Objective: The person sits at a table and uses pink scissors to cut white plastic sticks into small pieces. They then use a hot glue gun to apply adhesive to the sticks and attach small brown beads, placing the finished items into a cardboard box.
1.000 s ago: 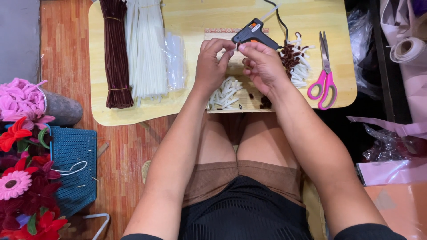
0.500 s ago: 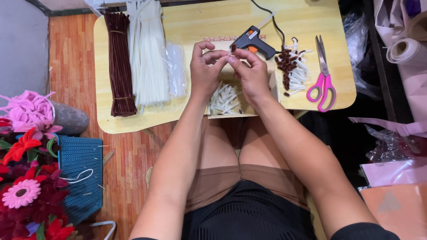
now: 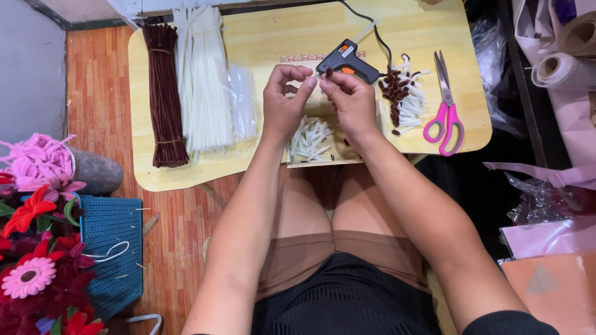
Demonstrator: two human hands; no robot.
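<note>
White short stem piece (image 3: 318, 77) pinched between both hands above counter (image 3: 261, 37) | left hand (image 3: 284, 102), right hand (image 3: 349, 102) closed on its ends; axis left-right | glue gun (image 3: 345, 61) just beyond, nearer right hand

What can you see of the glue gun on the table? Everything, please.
The glue gun is a small pistol-shaped tool, black and plastic-looking, with an orange trigger. It lies on its side on the pale wooden table, just beyond the person's fingertips. A pale, translucent glue stick juts from its rear, and a black cord runs toward the table's far edge. Its nozzle points toward the left hand and looks close to the raised fingers; contact is unclear. The right hand covers nothing of it.
</note>
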